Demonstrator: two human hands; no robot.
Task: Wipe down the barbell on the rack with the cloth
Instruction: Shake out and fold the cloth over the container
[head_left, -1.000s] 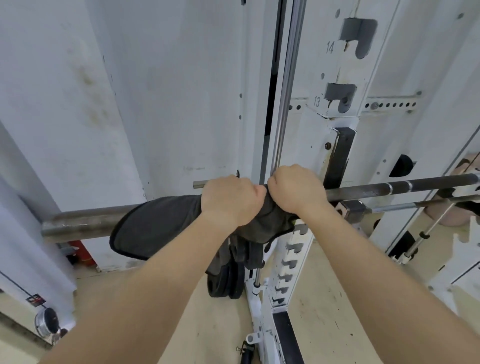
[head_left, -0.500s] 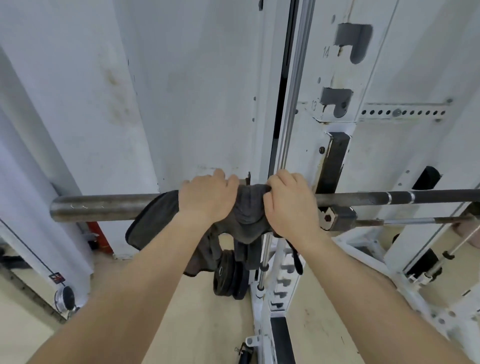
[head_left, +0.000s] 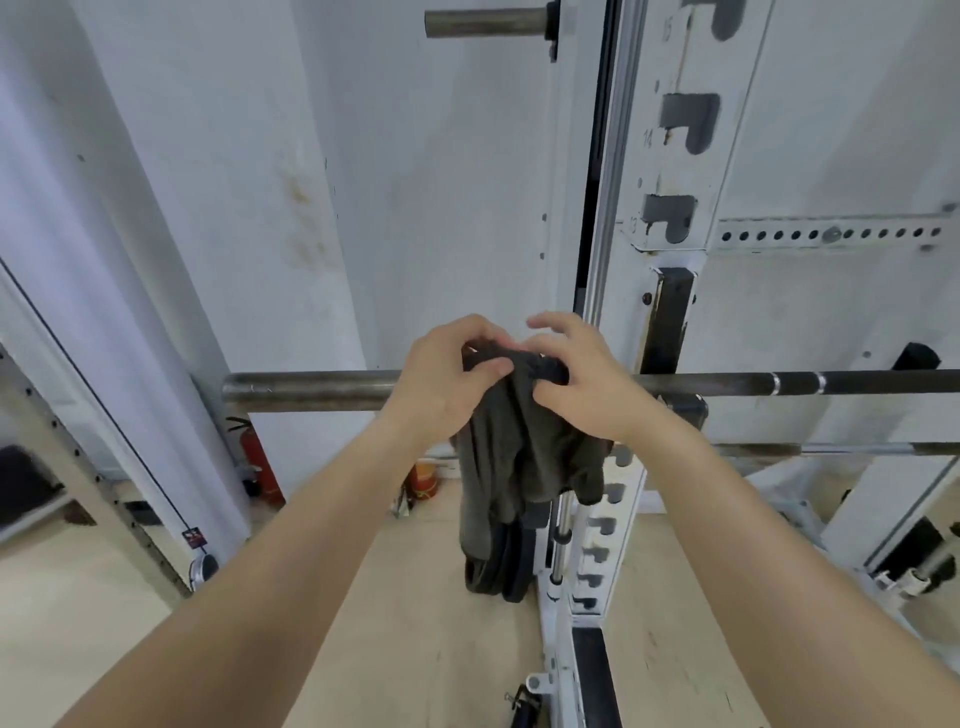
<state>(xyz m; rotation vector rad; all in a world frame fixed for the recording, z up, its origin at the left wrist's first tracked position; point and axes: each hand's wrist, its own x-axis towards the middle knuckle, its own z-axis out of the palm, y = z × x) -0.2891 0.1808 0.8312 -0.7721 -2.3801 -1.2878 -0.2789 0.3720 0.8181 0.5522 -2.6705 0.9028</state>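
Note:
The steel barbell (head_left: 311, 391) lies level across the white rack (head_left: 670, 171), its thick sleeve end sticking out to the left. A dark grey cloth (head_left: 519, 457) hangs bunched in front of the bar, just left of the rack upright. My left hand (head_left: 447, 382) pinches the cloth's top edge between thumb and fingers. My right hand (head_left: 576, 379) holds the same top edge from the right, its upper fingers lifted and spread. Both hands sit a little above and in front of the bar, hiding that stretch of it.
A second thinner bar (head_left: 831, 448) runs below on the right. Black weight plates (head_left: 511, 566) lean at the rack's foot behind the cloth. A red fire extinguisher (head_left: 260, 462) stands by the wall. Another peg (head_left: 483, 23) juts out high up.
Both hands have let go of their wrap around the bar and gathered the cloth. It now hangs down bunched instead of lying spread along the sleeve. The view has tilted upward.

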